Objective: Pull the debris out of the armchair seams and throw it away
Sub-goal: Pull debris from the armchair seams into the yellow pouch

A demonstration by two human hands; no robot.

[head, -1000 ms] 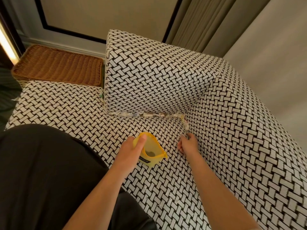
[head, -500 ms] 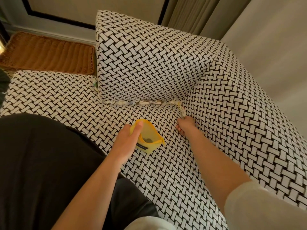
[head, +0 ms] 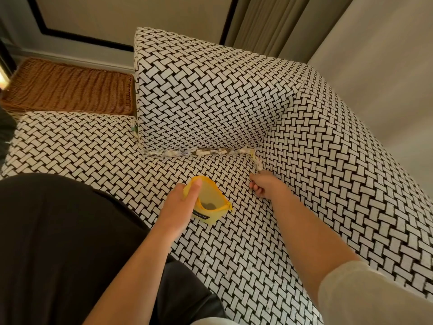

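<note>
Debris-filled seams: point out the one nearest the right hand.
The short seam running down from the inner corner, ending at the right hand. The long seam under the upright cushion lies farther off, untouched.

The armchair seat [head: 82, 146] lies bare along its left edge and front right, room enough for a hand to pass. The back block [head: 199, 90] walls the rear seam and the side cushion [head: 339, 179] walls the right seam. The left hand [head: 178, 205] with its yellow pouch [head: 210, 200] and the right hand [head: 267, 185] crowd the rear right corner; a dark lap [head: 58, 242] covers the front left
</note>
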